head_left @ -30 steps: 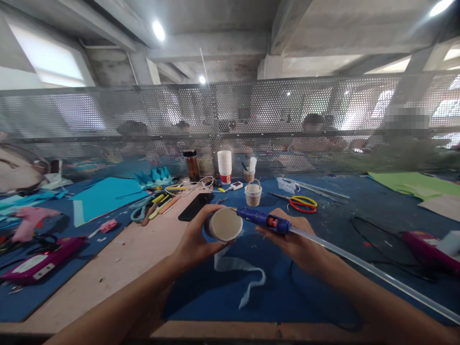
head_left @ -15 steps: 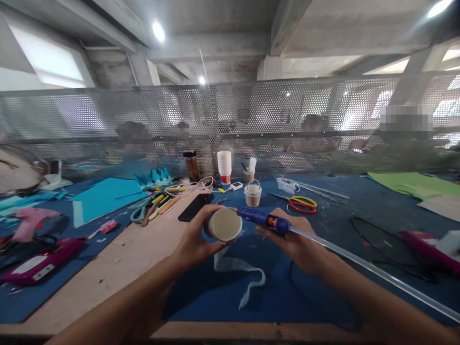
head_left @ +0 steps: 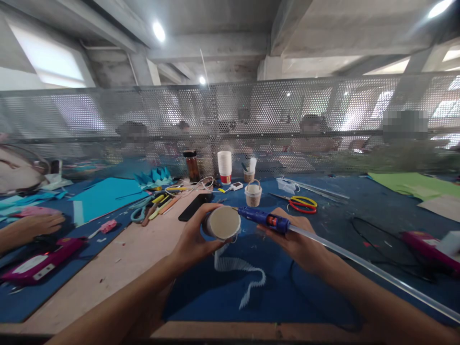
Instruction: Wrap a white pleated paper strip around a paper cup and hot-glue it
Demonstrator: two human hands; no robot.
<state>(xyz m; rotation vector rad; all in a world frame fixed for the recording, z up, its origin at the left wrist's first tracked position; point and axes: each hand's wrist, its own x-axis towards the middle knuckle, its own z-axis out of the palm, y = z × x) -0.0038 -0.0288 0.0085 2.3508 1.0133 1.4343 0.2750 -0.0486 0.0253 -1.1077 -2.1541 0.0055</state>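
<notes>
My left hand (head_left: pixel 196 230) is wrapped round a paper cup (head_left: pixel 225 223), whose open mouth is tilted toward me. In my right hand (head_left: pixel 293 235) is a blue hot glue gun (head_left: pixel 257 216), its nozzle at the right side of the cup's rim. Whether the tip touches the cup, I cannot tell. A long clear glue stick (head_left: pixel 359 261) runs out of the gun's back end. From below the cup a strip of white pleated trim (head_left: pixel 240 263) trails onto the blue mat (head_left: pixel 287 299).
Beyond my hands stand a small handled basket (head_left: pixel 253 195), stacked paper cups (head_left: pixel 224 167) and a brown jar (head_left: pixel 191 166). Scissors (head_left: pixel 302 203) lie right, a black phone (head_left: pixel 194 207) left. Another person's hand (head_left: pixel 36 229) is at far left, above a magenta device (head_left: pixel 46 261).
The cup in my left hand has tipped and shifted slightly left, away from the glue gun's nozzle. Another person's hand has come in at the far left, over the pink glue gun.
</notes>
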